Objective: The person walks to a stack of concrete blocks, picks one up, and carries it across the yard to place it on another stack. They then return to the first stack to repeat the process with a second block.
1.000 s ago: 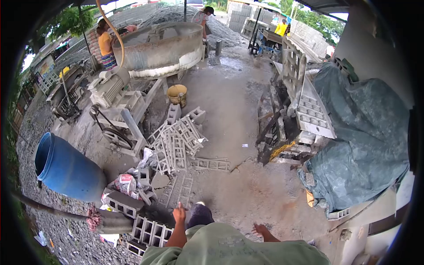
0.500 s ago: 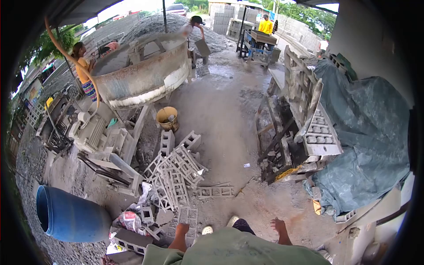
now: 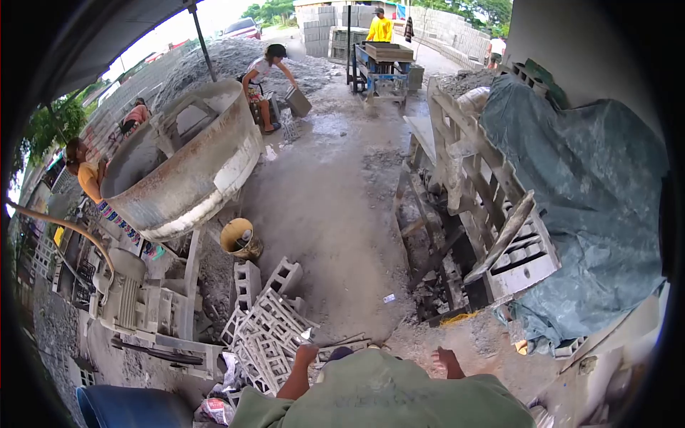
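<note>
My left hand [image 3: 307, 354] hangs beside my body, just right of a heap of grey lattice-like concrete pieces [image 3: 260, 349]. Its back faces me and the fingers are hidden. Low on the other side, my right hand [image 3: 444, 359] hovers over the dusty floor with its fingers loosely apart and nothing in them. Near the heap, hollow concrete blocks [image 3: 247, 279] stand upright. A long concrete piece [image 3: 335, 352] lies on the ground between my hands, partly covered by my green shirt.
A big rusty mixing drum [image 3: 207, 178] and yellow bucket [image 3: 241, 239] stand left. Wooden racks [image 3: 474, 171] and a green tarp [image 3: 578, 214] line the right. Ahead, one person [image 3: 267, 78] handles a block; another in yellow [image 3: 381, 30] stands by a blue machine [image 3: 382, 68].
I have moved forward; the heap, bucket and racks are nearer. The blue barrel has slid toward the bottom edge. The person by the drum shows more fully, still holding a block.
</note>
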